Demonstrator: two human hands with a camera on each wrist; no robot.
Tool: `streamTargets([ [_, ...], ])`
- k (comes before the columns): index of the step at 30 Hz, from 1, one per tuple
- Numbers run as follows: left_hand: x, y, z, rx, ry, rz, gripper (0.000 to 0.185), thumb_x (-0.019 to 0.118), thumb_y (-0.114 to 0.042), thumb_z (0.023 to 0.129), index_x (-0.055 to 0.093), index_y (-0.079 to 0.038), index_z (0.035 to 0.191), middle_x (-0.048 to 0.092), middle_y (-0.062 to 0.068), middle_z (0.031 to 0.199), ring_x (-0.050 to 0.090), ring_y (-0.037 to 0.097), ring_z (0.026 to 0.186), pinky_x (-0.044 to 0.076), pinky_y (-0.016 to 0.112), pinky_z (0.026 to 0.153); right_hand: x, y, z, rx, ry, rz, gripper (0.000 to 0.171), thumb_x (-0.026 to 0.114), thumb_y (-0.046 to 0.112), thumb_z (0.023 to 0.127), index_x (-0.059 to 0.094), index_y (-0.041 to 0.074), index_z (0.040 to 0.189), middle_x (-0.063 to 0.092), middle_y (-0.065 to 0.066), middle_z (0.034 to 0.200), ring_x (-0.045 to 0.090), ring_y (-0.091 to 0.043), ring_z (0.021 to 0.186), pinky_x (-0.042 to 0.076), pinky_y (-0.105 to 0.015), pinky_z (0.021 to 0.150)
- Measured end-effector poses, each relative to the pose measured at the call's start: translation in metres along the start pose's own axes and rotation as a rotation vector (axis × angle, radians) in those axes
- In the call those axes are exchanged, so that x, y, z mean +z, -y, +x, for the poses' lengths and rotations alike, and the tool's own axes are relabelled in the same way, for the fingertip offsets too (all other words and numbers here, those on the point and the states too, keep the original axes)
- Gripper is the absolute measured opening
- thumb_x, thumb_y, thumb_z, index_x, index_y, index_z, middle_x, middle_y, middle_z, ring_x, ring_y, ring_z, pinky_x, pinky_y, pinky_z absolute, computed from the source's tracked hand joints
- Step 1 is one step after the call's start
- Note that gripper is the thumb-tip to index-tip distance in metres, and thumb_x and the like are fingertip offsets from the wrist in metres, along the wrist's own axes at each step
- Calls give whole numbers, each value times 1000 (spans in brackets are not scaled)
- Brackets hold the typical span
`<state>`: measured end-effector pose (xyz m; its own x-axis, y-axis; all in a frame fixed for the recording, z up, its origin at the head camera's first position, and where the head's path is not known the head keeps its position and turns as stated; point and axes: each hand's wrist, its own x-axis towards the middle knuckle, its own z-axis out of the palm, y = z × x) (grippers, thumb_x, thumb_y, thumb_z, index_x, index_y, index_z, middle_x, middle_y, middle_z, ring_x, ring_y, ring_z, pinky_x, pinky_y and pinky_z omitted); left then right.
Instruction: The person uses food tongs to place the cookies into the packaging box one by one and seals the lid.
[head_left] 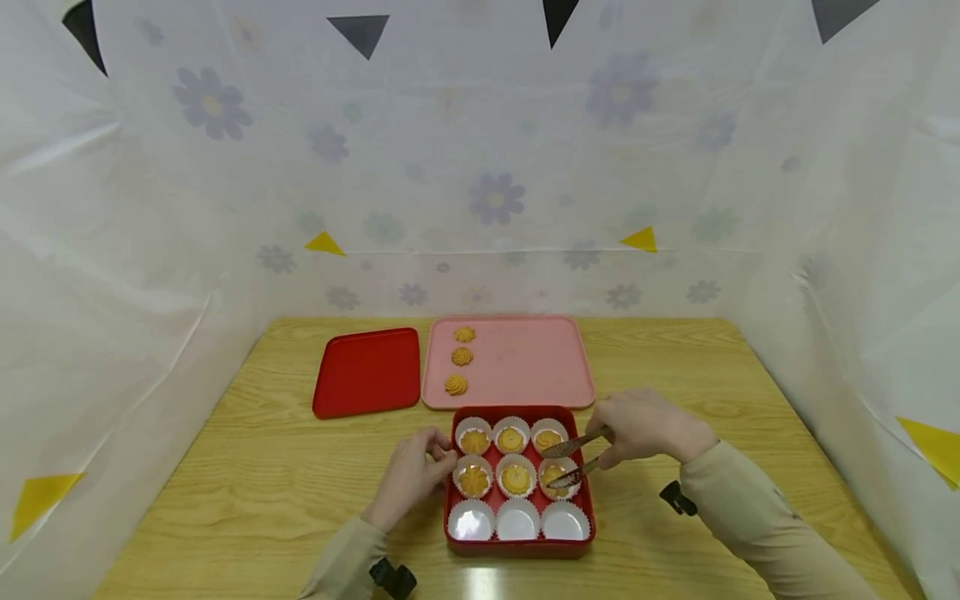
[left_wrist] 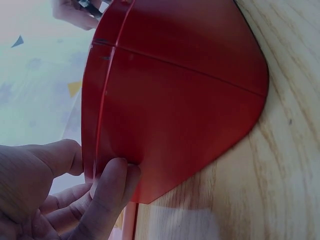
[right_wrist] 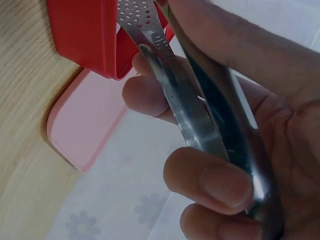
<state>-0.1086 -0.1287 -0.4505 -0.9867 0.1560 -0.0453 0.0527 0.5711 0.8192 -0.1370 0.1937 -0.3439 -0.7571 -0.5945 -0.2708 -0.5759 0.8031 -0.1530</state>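
Observation:
A red box (head_left: 519, 548) holds rows of white paper cups (head_left: 517, 521). Piped cookies (head_left: 515, 478) fill the back and middle rows; the three front cups hold nothing. My right hand (head_left: 643, 425) grips metal tongs (head_left: 573, 447) over the box's right side, their arms spread apart. One tip is at the cookie (head_left: 553, 477) in the right middle cup, the other near the right back cup; contact is unclear. In the right wrist view, the fingers wrap the tongs (right_wrist: 190, 115). My left hand (head_left: 411, 477) holds the box's left wall at the rim, fingertips on the red side (left_wrist: 175, 100).
Behind the box lies a pink tray (head_left: 525, 362) with three cookies (head_left: 462, 357) along its left side. A bare red tray (head_left: 367, 373) sits to its left. White flowered sheeting (head_left: 495, 167) encloses the wooden table (head_left: 300, 475) at the back and sides.

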Motion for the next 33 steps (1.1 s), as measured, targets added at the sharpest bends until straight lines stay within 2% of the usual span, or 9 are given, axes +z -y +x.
streamTargets([
  [5,0,0,0,4,0,-4,11,67,-8,87,63,-2,95,65,6,77,59,10,54,52,23,49,2,-7,-2,4,10,96,22,85,35,76,79,25,96,57,16,68,47,-2,64,38,-24,57],
  [15,1,0,0,2,1,-10,11,67,-9,87,62,-2,96,64,6,77,59,10,54,52,23,49,11,-21,-10,-13,5,333,29,80,36,83,76,25,110,59,15,73,45,-3,69,35,-23,59],
  [20,1,-1,-1,-1,5,-17,11,66,-8,87,62,-2,96,64,7,78,60,10,54,52,22,49,16,-26,-11,-31,-11,406,29,78,36,86,76,23,111,61,14,75,44,-2,67,36,-22,59],
  [26,0,-2,-2,2,1,-12,11,66,-8,87,62,-2,96,65,7,78,60,11,55,52,22,49,24,-31,-12,-77,-37,489,40,75,37,88,73,14,121,61,11,75,41,-2,62,35,-21,56],
  [33,1,-1,-1,4,-3,2,10,66,-8,87,62,-3,95,65,7,79,59,10,55,52,21,50,33,-33,-9,-80,-93,528,51,71,44,90,69,10,127,62,10,78,36,-1,56,36,-19,55],
])
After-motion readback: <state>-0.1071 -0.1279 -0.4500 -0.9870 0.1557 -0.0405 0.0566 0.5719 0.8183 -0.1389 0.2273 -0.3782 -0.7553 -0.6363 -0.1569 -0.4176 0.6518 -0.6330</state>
